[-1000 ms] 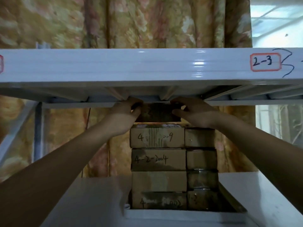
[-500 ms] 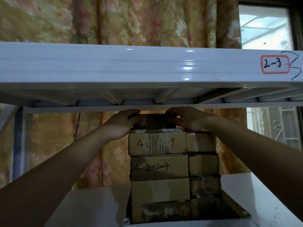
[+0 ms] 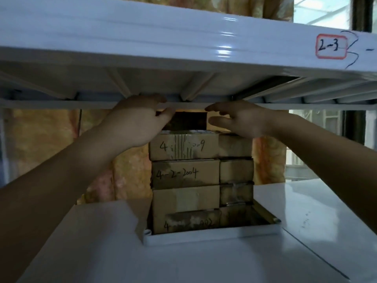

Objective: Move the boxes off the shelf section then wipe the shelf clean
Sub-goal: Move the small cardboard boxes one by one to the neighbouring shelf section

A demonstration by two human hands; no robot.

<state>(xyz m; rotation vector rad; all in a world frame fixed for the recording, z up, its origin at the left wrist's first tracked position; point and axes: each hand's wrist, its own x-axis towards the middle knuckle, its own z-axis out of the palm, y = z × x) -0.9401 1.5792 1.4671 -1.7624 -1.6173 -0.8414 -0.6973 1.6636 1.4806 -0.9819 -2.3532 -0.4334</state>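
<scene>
Both bare forearms are extended forward and upward from the lower corners of the view, converging toward the centre. The left hand (image 3: pixel 138 121) is held with its back toward the camera, fingers curled and thumb pointed rightward. The right hand (image 3: pixel 240 119) is held open beside it, fingers spread and directed leftward, thumb below them.

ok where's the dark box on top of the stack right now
In the head view, centre: the dark box tops the cardboard stack, just under the upper shelf, between both hands.
</scene>
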